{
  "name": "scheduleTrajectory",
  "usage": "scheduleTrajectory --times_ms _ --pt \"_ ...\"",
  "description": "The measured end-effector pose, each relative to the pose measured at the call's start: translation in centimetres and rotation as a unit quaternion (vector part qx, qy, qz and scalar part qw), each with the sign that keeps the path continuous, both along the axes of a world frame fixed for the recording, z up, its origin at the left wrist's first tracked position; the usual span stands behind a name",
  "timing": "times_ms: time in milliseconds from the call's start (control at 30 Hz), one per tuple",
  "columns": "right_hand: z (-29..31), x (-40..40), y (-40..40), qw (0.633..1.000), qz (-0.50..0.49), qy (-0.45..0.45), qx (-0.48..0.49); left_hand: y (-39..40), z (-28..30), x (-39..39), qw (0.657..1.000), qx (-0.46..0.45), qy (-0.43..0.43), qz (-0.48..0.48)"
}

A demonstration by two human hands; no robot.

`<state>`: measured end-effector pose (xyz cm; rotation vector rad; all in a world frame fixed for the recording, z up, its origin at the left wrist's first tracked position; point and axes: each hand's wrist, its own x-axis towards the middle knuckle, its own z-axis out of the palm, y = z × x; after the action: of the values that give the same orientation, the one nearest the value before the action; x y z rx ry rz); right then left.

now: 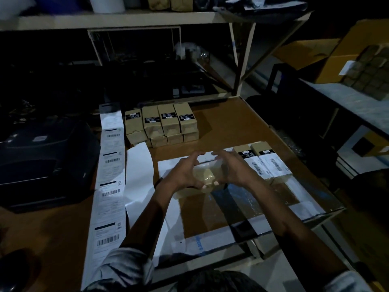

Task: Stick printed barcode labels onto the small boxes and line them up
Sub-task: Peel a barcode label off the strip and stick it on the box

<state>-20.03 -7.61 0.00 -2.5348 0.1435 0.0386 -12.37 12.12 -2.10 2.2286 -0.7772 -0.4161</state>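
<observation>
Both your hands are wrapped around one small box [207, 175] in the middle of the table [221, 123], just above a big flat carton [221, 211] with white paper and tape on it. Your left hand [185, 172] has its fingers curled over the box's left side, and your right hand [233, 169] curls round the right side, thumbs down at the near edge. A white label [207, 158] sits across the box's far half under your fingertips, though it's too dim to tell if it's fully stuck down.

Just to the right are two labelled boxes [264, 162] side by side, barcodes facing up. Further back there's a stack of unlabelled boxes [162, 125], four across and two high. The strip of printed labels [110, 182] runs down the left, beside a dark printer [46, 161].
</observation>
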Motion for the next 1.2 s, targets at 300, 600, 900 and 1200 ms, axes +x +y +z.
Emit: scheduleTrajectory --times_ms 300,600,900,1200 --pt "-2.5 4.3 -0.8 0.983 0.072 0.038 -0.164 -0.3 0.1 0.2 0.999 0.028 -0.025 -0.018" --pt "0.6 1.3 1.7 0.979 0.093 -0.002 -0.182 -0.4 -0.6 -0.5 0.998 0.037 -0.053 -0.014" --pt "0.3 1.0 1.9 0.973 0.083 0.000 -0.213 -0.8 -0.5 -0.4 0.995 0.051 -0.080 -0.018" --pt "-1.7 -0.2 1.6 0.972 0.118 -0.077 -0.190 -0.5 -2.0 -2.1 0.975 0.067 -0.211 -0.020"
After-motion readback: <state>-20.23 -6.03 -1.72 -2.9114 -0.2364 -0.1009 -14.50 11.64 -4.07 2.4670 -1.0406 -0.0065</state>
